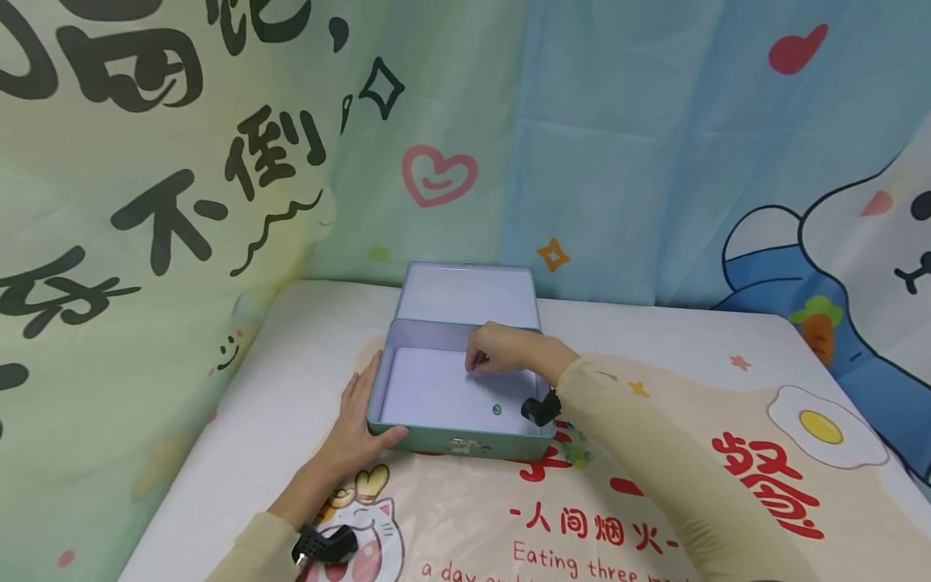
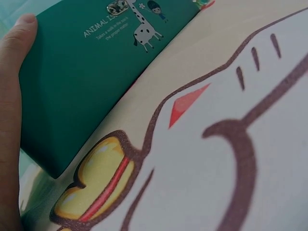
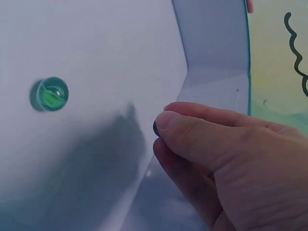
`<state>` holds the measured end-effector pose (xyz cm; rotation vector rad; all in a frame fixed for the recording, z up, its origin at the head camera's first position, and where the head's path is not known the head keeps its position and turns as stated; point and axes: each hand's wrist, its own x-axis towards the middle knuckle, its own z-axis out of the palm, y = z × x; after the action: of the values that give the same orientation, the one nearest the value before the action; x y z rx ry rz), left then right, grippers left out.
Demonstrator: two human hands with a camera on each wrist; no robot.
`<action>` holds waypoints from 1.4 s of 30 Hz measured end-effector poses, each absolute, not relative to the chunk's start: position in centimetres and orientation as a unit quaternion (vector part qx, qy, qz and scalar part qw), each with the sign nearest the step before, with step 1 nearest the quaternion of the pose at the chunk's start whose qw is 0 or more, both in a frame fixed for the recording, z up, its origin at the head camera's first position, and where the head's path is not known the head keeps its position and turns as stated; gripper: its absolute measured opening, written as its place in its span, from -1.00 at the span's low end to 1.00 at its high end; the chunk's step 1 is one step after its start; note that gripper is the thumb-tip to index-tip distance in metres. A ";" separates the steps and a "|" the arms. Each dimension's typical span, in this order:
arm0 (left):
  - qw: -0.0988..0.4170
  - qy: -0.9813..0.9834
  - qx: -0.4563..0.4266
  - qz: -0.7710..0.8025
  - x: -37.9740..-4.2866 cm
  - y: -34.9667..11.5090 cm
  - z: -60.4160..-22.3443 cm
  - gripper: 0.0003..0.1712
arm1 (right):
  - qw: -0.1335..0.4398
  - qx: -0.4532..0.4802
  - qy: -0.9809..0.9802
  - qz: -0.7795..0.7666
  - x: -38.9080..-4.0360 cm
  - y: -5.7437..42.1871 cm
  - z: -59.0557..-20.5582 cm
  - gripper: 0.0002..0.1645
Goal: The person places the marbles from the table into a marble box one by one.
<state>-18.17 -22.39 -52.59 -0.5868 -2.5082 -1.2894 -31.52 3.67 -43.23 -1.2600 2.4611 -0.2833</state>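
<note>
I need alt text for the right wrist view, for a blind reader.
A right hand pinches a small, dark, rounded object, mostly hidden, inside a pale, straight-sided box. A clear, glassy marble with green swirls lies apart on the whitish floor.

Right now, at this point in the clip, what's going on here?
A person's left hand rests against the side of an open green box, while the right hand pinches a small dark object, mostly hidden by the fingers, over its inside. A green marble lies on the box's pale floor. The lid is open behind.
</note>
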 end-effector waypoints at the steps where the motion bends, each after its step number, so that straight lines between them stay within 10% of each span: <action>1: 0.127 -0.863 -0.201 -0.445 -18.1 -22.4 -52.6 0.31 | 0.179 -0.446 0.871 -0.101 -31.6 3.6 -43.4 -0.89; 42: 0.122 -0.861 -0.200 -0.451 -18.3 -22.5 -52.7 0.31 | 0.120 -0.468 0.867 -0.121 -31.9 3.3 -46.3 -0.82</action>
<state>-18.33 -22.51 -52.69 -0.5845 -2.5131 -1.3154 -31.91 3.27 -46.32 -1.3683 2.5343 -0.3548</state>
